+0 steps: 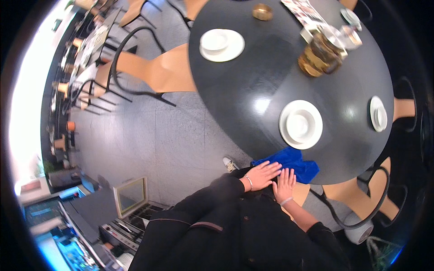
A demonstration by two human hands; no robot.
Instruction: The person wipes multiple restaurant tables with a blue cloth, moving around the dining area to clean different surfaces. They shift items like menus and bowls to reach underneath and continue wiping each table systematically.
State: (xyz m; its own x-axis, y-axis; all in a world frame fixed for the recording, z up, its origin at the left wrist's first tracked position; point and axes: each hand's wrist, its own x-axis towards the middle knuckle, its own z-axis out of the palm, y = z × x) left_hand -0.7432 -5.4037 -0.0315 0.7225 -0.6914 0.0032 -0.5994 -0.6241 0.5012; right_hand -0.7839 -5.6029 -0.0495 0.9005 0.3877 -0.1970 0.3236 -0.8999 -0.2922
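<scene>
A blue cloth (301, 169) lies crumpled on the near edge of a round dark table (237, 91). My left hand (262, 175) is stretched out flat over the cloth's near left side, a bracelet at its wrist. Close beside it, my right hand (285, 184) points forward with straight fingers, their tips at the cloth's near edge. Neither hand visibly grips the fabric. Just beyond the cloth stands a white bowl (300, 126) on a white plate (284, 137).
More white dishware sits on the table: a plate (234, 50) with a bowl (214, 39), and another plate (374, 115). Farther back are a brown jug (318, 57) and a brass-coloured bowl (262, 12). Wooden chairs (169, 69) surround the table; a service counter (91, 206) is at lower left.
</scene>
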